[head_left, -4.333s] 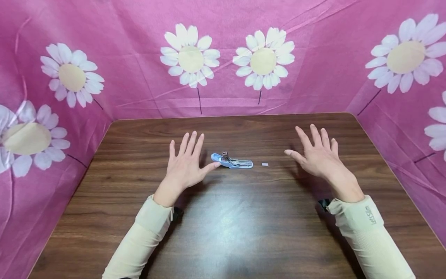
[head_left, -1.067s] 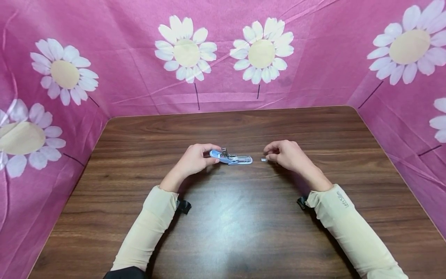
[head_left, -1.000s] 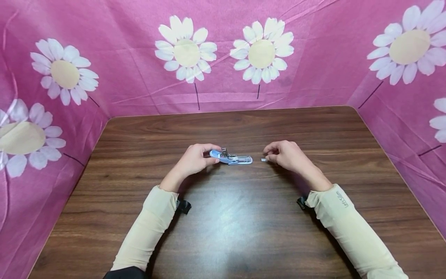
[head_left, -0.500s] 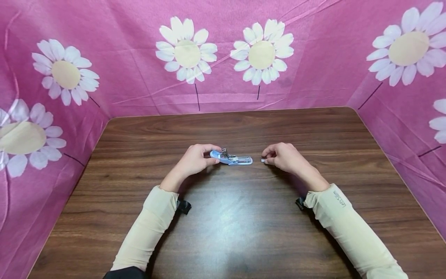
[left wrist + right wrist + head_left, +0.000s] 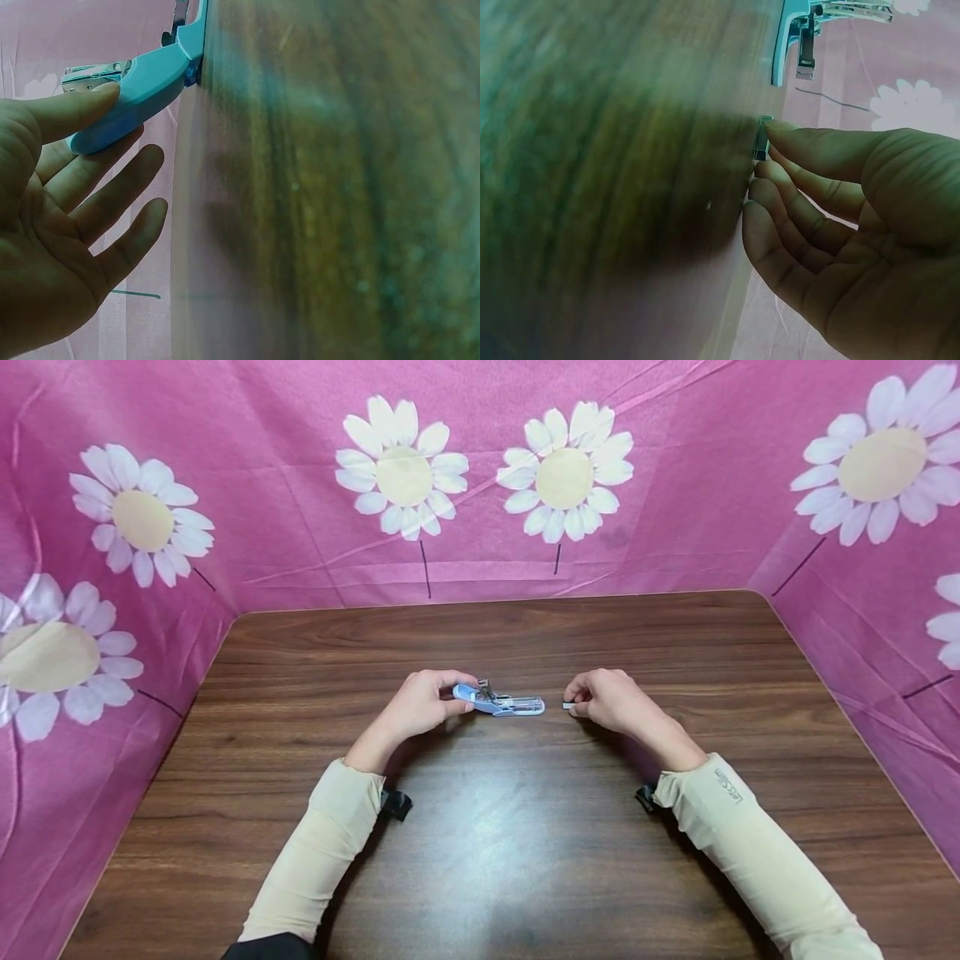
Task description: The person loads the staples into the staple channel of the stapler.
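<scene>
A light-blue stapler [image 5: 517, 706] lies opened out on the table, its metal staple channel exposed toward the right. My left hand [image 5: 415, 704] pinches the stapler's left end between thumb and fingers; in the left wrist view the other fingers spread loosely below the blue cover [image 5: 154, 81]. To the right of the stapler, a short strip of staples [image 5: 567, 705] is pinched in the fingertips of my right hand [image 5: 617, 700]. The right wrist view shows this small metal strip [image 5: 763, 139] upright at the thumb tip, close to the tabletop. A gap separates it from the stapler.
A dark wood-grain table [image 5: 480, 843] spreads beneath both hands. Pink cloth [image 5: 292, 527] with white daisies hangs along its back and both sides. A black strap piece [image 5: 396, 804] shows at the left wrist, another [image 5: 645, 797] at the right.
Both hands were spread open earlier; the left now pinches the stapler and the right has come in to the staples. In the last second the right fingers closed on the strip and tilted it.
</scene>
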### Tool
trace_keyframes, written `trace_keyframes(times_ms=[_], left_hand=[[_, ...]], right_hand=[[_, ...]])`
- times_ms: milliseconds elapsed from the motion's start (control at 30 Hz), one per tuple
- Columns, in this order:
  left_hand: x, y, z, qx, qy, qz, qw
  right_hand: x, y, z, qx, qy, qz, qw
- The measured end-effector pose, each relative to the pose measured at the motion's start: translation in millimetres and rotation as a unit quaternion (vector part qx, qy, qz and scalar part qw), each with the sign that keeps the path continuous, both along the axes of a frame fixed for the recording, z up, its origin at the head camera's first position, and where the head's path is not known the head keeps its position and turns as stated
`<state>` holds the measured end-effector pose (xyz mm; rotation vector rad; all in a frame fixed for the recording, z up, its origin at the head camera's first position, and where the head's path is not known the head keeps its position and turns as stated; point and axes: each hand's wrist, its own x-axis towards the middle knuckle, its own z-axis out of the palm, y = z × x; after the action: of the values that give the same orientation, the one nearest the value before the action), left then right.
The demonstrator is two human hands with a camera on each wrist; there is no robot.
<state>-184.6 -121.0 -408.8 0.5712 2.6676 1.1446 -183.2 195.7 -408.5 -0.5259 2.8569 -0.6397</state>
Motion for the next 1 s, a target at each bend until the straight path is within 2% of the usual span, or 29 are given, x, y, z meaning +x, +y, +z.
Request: trace_keyframes(times_ms=[600,1000], left_hand=[[0.9,0.1,1.6,0.001,-0.01,0.004,0.9999],[0.0,-0.7,-0.9,0.008,-0.009,0.0,0.9999]], right_hand=[[-2.5,-2.3,-1.1,0.021,0.006,0.004,0.9998],[-1.4,-6.1,1.7,0.035,0.02,0.024,0.9989]])
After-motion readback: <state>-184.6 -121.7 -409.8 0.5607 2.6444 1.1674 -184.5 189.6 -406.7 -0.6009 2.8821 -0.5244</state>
